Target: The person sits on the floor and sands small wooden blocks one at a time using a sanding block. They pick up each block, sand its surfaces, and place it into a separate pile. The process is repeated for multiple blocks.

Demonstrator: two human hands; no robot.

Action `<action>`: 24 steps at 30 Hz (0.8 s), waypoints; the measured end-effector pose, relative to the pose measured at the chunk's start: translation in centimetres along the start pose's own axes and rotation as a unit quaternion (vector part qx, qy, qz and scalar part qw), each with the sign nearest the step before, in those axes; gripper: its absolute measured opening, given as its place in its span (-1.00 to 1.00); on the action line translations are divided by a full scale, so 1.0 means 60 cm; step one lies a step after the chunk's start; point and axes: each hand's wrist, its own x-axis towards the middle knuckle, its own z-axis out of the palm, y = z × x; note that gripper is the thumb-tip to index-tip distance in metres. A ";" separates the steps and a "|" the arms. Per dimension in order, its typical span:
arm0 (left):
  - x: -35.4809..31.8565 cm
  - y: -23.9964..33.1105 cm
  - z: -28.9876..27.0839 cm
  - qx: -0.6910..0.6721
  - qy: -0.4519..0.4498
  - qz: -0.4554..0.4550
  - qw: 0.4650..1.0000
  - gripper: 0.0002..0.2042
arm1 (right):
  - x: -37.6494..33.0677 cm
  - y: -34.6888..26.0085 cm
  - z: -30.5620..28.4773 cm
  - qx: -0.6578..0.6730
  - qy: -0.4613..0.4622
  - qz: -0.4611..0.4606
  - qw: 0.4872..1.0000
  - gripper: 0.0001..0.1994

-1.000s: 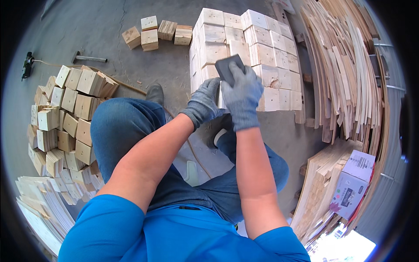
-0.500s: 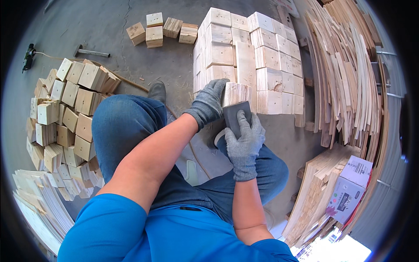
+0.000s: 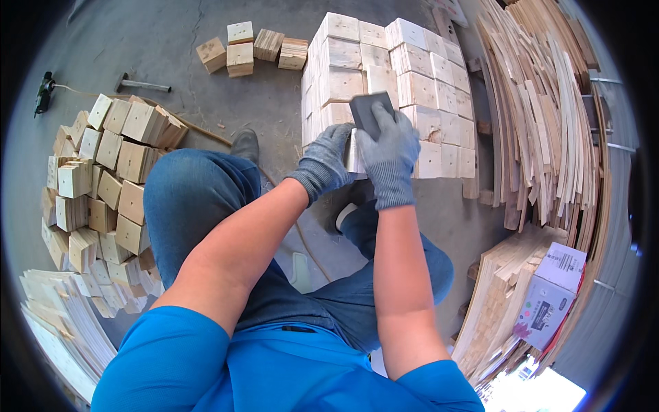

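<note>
My left hand (image 3: 324,163), in a grey knit glove, grips the left side of a pale plywood block (image 3: 352,156). Only a narrow strip of that block shows, since my right hand (image 3: 390,156) covers most of it. The right hand, gloved too, is closed over a flat dark grey sanding block (image 3: 368,112), which lies above the far end of the plywood block. Just beyond both hands rises a neat stack of similar wooden blocks (image 3: 343,86).
On the left is a loose pile of wooden blocks (image 3: 130,161), with a hammer (image 3: 145,85) and a black air tool (image 3: 44,94) behind it. Long wood strips (image 3: 542,130) line the right, near a carton (image 3: 547,302). Several blocks (image 3: 240,60) sit at the far middle.
My right hand has slid the sanding block forward, away from me, over the plywood block. My left hand has stayed nearly in place.
</note>
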 end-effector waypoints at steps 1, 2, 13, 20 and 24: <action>-0.001 -0.005 0.000 0.004 -0.004 0.002 1.000 0.00 | -0.027 0.003 -0.004 0.005 0.011 0.001 1.000 -0.36; -0.003 -0.013 0.001 0.008 -0.008 0.003 1.000 -0.03 | -0.058 0.000 -0.017 0.043 -0.005 0.009 0.999 -0.33; 0.001 -0.011 0.007 -0.014 0.000 0.020 1.000 -0.01 | -0.293 0.055 -0.062 0.155 -0.013 0.110 0.982 -0.26; 0.010 -0.009 -0.012 -0.003 -0.058 -0.019 0.998 0.07 | -0.297 0.078 -0.068 0.194 0.013 0.142 0.971 -0.25; 0.010 0.049 -0.025 0.064 -0.020 0.010 0.998 0.06 | -0.309 0.097 -0.064 0.221 0.048 0.142 0.964 -0.24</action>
